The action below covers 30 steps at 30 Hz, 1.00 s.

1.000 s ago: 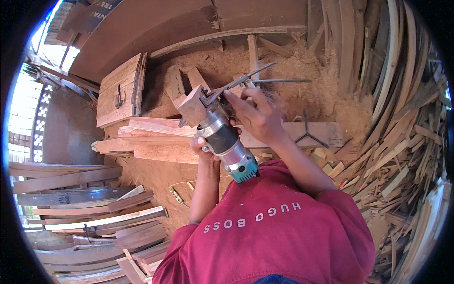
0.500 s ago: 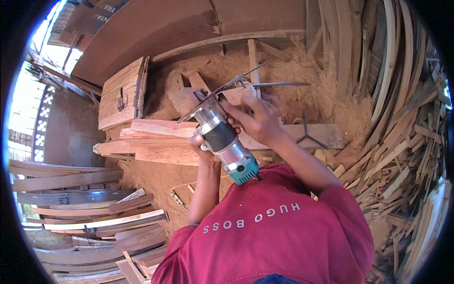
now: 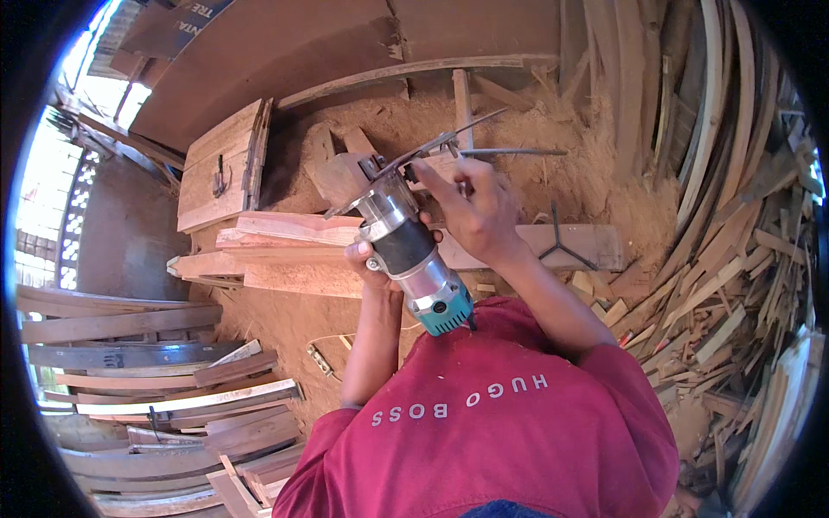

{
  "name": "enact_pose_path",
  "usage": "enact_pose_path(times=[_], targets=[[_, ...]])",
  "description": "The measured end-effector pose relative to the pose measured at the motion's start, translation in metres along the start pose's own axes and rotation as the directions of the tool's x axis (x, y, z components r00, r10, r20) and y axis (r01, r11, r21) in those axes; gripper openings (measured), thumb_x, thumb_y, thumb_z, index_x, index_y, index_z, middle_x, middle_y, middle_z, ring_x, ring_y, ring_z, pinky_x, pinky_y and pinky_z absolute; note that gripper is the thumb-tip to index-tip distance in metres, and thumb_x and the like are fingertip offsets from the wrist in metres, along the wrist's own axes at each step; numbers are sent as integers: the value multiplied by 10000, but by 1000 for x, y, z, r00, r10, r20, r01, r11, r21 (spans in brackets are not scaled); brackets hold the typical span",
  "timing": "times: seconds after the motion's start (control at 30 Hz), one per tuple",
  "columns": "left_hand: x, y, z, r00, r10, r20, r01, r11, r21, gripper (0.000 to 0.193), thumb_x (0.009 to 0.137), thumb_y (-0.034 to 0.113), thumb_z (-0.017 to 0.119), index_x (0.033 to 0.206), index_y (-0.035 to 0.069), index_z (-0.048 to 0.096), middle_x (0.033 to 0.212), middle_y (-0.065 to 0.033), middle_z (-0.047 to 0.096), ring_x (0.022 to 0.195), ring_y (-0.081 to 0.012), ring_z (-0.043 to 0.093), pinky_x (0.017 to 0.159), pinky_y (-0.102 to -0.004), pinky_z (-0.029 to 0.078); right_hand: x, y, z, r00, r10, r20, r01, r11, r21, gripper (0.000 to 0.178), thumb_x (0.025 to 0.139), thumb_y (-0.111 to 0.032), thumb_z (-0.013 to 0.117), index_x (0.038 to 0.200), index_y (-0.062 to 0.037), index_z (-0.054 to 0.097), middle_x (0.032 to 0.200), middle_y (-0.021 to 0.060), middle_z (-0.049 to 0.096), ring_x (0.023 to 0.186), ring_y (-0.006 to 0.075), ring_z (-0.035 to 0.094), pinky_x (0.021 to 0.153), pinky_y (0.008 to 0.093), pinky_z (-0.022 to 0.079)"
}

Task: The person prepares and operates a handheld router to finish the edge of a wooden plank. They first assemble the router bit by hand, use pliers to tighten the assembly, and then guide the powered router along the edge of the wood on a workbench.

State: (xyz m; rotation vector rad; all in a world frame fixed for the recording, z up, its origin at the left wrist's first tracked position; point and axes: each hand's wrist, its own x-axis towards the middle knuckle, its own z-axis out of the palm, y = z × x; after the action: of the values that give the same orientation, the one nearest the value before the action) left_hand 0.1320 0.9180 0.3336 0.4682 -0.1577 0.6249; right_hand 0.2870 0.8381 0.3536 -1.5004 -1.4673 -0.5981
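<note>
Head: two hands [image 3: 367, 276] [image 3: 484, 211], apparently one router [image 3: 407, 249]

Daylight glares white through the barred opening [image 3: 43, 194] at left; the middle lies softly lit; edges bow into blackness.

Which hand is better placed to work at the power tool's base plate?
Right, I'd judge: the right hand has its fingertips up beside the base plate, while the left hand is wrapped around the power tool, supporting its body.
</note>
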Motion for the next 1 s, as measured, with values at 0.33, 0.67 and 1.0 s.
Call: enact_pose_path(times=[0.33, 0.67, 1.0], targets=[[0, -6, 0, 999, -38, -38, 39, 999, 16, 848, 681, 394, 682, 1359, -34, 405, 1139, -255, 583, 967, -425, 653, 764, -479, 609, -2, -1, -6, 995, -14, -94, 15, 1000, 7, 572, 671, -185, 750, 1238, -216, 683, 842, 8, 434, 676, 171, 542, 590, 315, 493], [-2, -10, -2, 996, -66, -59, 64, 997, -34, 829, 692, 423, 663, 1347, -26, 428, 1126, -251, 594, 945, -421, 652, 766, -474, 601, 11, 12, -13, 998, -65, 0, 64, 992, -106, 562, 626, -100, 788, 1170, -219, 719, 880, 2, 483, 657, 141, 548, 544, 302, 481], [-1, -8, -4, 995, -78, -56, 77, 997, -25, 839, 697, 424, 670, 1356, -31, 420, 1128, -236, 604, 946, -407, 656, 789, -461, 597, 5, 17, -3, 985, -143, -100, 135, 987, -87, 565, 609, -125, 781, 1157, -248, 727, 906, -3, 491, 679, 155, 581, 573, 303, 501]])
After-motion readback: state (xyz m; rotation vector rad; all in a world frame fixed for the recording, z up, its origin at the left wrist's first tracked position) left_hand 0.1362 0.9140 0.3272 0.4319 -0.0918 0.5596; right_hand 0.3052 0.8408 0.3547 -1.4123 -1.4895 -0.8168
